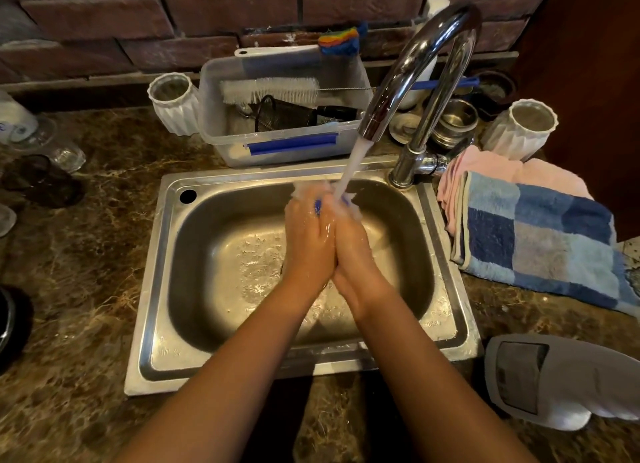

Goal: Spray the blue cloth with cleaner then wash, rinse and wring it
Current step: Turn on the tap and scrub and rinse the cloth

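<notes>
Over the steel sink [162, 255], my left hand [308, 234] and my right hand [353, 241] are pressed side by side, both gripping the blue cloth [318, 206]. Only a small blue patch of the cloth shows between my fingers; the rest is hidden by my hands and white foam. Water streams from the chrome tap [415, 68] straight onto my fingertips and the cloth. A white spray bottle [540, 379] lies on its side on the counter at the right front.
A clear plastic tub [277, 144] holding a bottle brush and a mesh basket stands behind the sink. A blue checked towel [533, 241] over a pink cloth [519, 172] lies right of the sink. White ribbed cups [176, 106] [523, 130] and steel bowls sit at the back.
</notes>
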The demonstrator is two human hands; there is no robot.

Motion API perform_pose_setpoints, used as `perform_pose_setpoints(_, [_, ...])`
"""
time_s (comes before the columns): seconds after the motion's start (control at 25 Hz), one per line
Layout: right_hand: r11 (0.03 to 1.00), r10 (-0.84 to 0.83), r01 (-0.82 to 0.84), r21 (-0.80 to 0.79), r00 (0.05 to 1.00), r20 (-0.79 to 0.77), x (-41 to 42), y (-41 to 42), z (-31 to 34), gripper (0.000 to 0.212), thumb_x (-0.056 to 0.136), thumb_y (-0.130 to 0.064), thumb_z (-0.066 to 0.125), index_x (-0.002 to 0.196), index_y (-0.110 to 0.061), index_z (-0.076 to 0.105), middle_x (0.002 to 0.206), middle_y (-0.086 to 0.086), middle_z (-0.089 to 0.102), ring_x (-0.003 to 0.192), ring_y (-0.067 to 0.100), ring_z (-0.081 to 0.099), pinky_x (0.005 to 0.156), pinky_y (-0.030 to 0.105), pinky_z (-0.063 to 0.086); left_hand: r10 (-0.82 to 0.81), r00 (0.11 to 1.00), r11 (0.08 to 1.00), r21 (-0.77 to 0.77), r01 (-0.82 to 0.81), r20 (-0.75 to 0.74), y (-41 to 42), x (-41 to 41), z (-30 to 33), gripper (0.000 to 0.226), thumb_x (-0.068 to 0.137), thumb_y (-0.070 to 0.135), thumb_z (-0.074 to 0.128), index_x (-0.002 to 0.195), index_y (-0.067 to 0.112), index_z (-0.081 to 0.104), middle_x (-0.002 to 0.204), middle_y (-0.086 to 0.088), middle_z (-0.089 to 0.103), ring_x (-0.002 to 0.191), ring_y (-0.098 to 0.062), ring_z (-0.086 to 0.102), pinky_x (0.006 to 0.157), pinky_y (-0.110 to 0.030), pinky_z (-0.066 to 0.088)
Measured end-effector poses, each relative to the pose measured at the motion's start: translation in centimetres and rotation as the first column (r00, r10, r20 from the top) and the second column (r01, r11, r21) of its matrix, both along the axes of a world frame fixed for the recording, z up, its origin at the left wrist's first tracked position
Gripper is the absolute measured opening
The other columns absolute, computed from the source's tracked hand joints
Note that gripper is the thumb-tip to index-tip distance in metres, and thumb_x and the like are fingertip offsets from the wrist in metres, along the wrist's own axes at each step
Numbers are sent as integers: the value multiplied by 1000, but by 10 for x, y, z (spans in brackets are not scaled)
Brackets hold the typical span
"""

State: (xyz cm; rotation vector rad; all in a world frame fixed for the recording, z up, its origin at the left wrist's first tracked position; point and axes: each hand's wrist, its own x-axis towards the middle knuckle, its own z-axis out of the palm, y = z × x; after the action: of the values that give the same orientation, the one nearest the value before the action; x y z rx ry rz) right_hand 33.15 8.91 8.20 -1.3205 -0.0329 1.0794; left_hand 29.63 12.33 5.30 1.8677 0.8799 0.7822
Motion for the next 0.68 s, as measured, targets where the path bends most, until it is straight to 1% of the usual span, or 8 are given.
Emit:
perform_pose_setpoints(0.12, [997,-58,66,-46,984,167,-13,-5,-14,21,97,-22,38,85,-28,53,83,-3,60,80,14,58,75,32,48,102,992,958,-262,-118,-73,16,9,6,27,97,19,40,74,14,53,74,-2,56,71,-13,57,62,-21,45])
perform_pose_setpoints(0.2, [993,32,10,-121,940,340,-13,-11,-18,19,97,-25,36,91,-25,55,92,3,62,87,18,60,79,35,50,277,960,746,-620,-243,-44,27,9,3,32,95,19,40,64,17,48,68,-4,53,70,-19,55,64,-28,45])
perform_pose_setpoints(0.28, [994,65,-29,-108,935,349,-8,-16,-17,19,96,-25,40,104,-18,56,102,7,63,92,18,62,76,29,51,386,922,608,-748,-267,-16,21,3,2,30,94,21,39,69,14,52,71,-5,55,73,-20,56,67,-30,47])
perform_pose_setpoints(0.36, [999,-28,26,25,997,73,4,-18,-12,23,94,-32,44,105,-18,61,98,5,68,87,14,66,71,25,52,228,973,802,-576,-160,47,-3,0,3,28,97,26,35,99,14,61,99,-6,61,91,-16,58,77,-24,48])
perform_pose_setpoints(0.44, [997,-40,49,62,989,-141,12,-16,-9,28,93,-40,44,91,-20,65,81,-1,68,75,9,66,68,25,50,17,1000,977,-214,-17,-2,-30,-8,2,34,98,33,34,125,19,50,125,0,50,114,-7,47,93,-19,40])
perform_pose_setpoints(0.52, [999,43,-43,-15,999,10,5,-10,-10,22,95,-37,42,87,-23,57,84,-3,61,77,11,60,70,29,48,66,998,996,-61,-64,26,-26,-9,-1,30,98,29,36,117,13,52,110,4,50,99,5,46,84,-11,38])
perform_pose_setpoints(0.6, [999,1,7,-43,984,179,-5,-6,-13,16,93,-35,42,85,-25,53,90,0,61,84,19,60,76,37,50,90,996,994,-65,-91,-10,-8,-2,2,19,98,18,38,98,9,54,87,7,48,80,3,48,67,-6,37])
perform_pose_setpoints(0.68, [996,-44,60,-64,975,219,-11,-10,-17,15,92,-32,41,86,-25,53,95,6,64,89,22,62,76,39,53,76,976,974,-192,-116,-206,15,11,6,23,97,13,38,77,12,49,74,4,47,69,-7,48,61,-11,39])
